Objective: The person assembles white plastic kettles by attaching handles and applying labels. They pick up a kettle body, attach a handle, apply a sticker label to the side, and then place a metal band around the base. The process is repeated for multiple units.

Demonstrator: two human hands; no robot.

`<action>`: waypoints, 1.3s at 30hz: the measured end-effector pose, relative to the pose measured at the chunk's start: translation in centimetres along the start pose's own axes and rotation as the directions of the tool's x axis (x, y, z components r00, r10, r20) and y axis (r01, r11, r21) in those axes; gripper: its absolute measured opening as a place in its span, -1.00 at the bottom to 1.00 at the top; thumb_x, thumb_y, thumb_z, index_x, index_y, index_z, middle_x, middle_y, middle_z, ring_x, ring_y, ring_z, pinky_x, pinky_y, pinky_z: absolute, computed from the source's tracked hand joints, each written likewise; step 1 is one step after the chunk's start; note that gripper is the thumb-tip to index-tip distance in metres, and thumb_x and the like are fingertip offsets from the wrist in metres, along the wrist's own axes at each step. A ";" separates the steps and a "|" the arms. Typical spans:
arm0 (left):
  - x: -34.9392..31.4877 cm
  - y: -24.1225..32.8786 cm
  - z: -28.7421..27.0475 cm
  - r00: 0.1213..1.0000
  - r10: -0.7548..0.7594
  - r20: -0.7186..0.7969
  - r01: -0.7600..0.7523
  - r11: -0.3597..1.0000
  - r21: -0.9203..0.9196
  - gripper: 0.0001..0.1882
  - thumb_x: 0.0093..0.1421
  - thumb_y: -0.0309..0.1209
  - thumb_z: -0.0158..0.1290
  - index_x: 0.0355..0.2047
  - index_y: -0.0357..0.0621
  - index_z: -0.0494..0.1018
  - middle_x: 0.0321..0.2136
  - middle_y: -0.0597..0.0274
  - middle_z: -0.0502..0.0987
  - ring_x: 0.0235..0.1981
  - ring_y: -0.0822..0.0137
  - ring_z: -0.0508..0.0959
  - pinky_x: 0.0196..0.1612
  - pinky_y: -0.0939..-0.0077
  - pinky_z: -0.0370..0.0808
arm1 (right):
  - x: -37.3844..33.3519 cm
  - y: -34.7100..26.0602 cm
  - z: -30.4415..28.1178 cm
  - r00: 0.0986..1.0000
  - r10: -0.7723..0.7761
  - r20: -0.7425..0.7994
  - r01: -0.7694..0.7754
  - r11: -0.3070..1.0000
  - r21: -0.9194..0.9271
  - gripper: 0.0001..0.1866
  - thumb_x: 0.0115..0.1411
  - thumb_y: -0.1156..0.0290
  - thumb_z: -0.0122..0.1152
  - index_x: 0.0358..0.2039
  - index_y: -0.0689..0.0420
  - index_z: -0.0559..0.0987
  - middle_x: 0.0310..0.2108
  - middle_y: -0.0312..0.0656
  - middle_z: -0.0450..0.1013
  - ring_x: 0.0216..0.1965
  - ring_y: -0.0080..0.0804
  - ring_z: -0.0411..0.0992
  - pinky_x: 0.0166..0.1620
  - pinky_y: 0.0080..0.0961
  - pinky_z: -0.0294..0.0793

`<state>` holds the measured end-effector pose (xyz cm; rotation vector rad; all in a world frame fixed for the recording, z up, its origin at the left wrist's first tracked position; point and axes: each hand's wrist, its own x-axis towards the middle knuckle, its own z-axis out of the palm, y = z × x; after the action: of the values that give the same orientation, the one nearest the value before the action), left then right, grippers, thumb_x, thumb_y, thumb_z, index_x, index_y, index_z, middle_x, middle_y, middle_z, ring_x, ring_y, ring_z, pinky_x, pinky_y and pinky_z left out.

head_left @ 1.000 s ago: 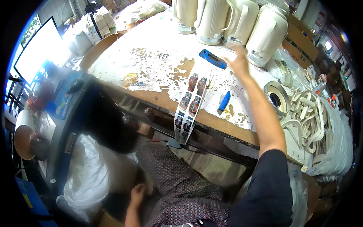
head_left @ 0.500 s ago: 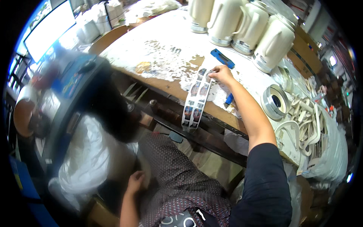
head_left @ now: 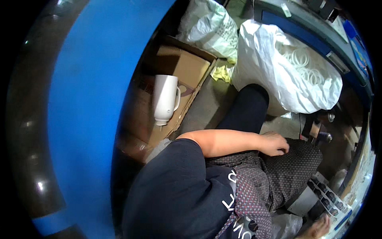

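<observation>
My left hand [head_left: 274, 144] lies over the patterned apron [head_left: 294, 167] on my lap, its fingers curled in and nothing visible in them. At the lower right edge is my right hand [head_left: 318, 228], partly cut off and blurred. Its fingertips are close to a strip of picture stickers [head_left: 328, 197] hanging at the table edge; whether they touch or pinch it is not clear. To the left of my left arm, a white jug body with a handle [head_left: 165, 95] lies in an open cardboard box [head_left: 191, 65].
A large white sack [head_left: 262, 59] holds several pale rings [head_left: 298, 59]. Another white bag [head_left: 209, 30] and crumpled yellow paper [head_left: 221, 74] are beside the box. A blue surface [head_left: 91, 99] runs along the left. The worn table edge [head_left: 360, 175] is at the right.
The view has swung left and down, from the table with the jugs to the box and sack. My left hand remains at my lap; my right hand is now at the lower right rim.
</observation>
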<state>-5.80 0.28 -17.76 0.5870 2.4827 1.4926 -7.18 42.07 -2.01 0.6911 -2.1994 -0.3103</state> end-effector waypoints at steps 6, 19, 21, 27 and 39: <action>-5.9 0.0 -10.1 0.676 0.264 -0.688 0.035 0.921 0.388 -0.86 0.09 -0.42 0.18 -0.34 -0.16 0.52 -0.38 0.12 0.56 -0.32 0.18 0.59 -0.23 0.29 0.52 | 3.1 -11.2 1.6 0.896 0.138 0.422 -0.332 0.840 0.429 -0.90 0.20 0.61 0.18 -0.26 0.34 0.57 -0.24 -0.04 0.50 -0.17 -0.15 0.46 -0.08 -0.29 0.44; -40.0 -19.4 -13.9 0.069 -0.905 -0.420 0.907 -0.119 0.404 -0.56 0.07 -0.16 0.17 -0.07 -0.04 0.43 -0.07 0.03 0.56 0.04 0.06 0.52 0.24 -0.05 0.18 | 8.5 -15.9 3.8 0.947 0.021 0.321 -0.252 0.669 0.699 -0.87 0.07 0.66 0.24 -0.32 0.27 0.56 -0.35 -0.08 0.48 -0.29 -0.14 0.42 -0.12 -0.26 0.40; -40.9 -18.3 -14.9 0.050 -0.853 -0.519 0.942 -0.133 0.309 -0.52 0.10 -0.19 0.16 0.01 -0.04 0.39 0.02 -0.06 0.48 0.13 0.05 0.43 0.24 0.07 0.24 | 8.5 -16.4 3.8 0.937 0.008 0.350 -0.274 0.638 0.720 -0.87 0.06 0.66 0.25 -0.34 0.25 0.56 -0.37 -0.09 0.48 -0.30 -0.15 0.43 -0.13 -0.26 0.39; -34.6 -19.2 -21.7 0.412 -0.668 -0.620 0.824 -0.018 0.566 -0.40 0.16 -0.24 0.10 0.22 0.03 0.27 0.32 0.15 0.18 0.37 0.15 0.08 0.32 0.06 0.13 | 8.8 -17.9 3.1 0.951 -0.053 0.304 -0.201 0.640 0.741 -0.87 -0.01 0.61 0.30 -0.40 0.19 0.55 -0.42 -0.14 0.48 -0.32 -0.15 0.44 -0.13 -0.26 0.40; -30.8 -24.6 -21.7 0.180 -0.899 -0.400 0.867 -0.047 0.496 -0.44 0.09 -0.09 0.14 0.04 -0.12 0.41 -0.03 0.04 0.49 0.10 0.12 0.38 0.20 0.04 0.10 | 6.3 -16.6 5.0 0.952 0.031 0.305 -0.241 0.688 0.684 -0.85 0.01 0.29 0.33 -0.51 0.00 0.52 -0.56 -0.34 0.34 -0.42 -0.37 0.37 -0.31 -0.38 0.35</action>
<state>8.58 -40.46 -30.33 -0.9256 2.2692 0.0010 -8.10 24.84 -8.49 0.9215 -2.6215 0.6274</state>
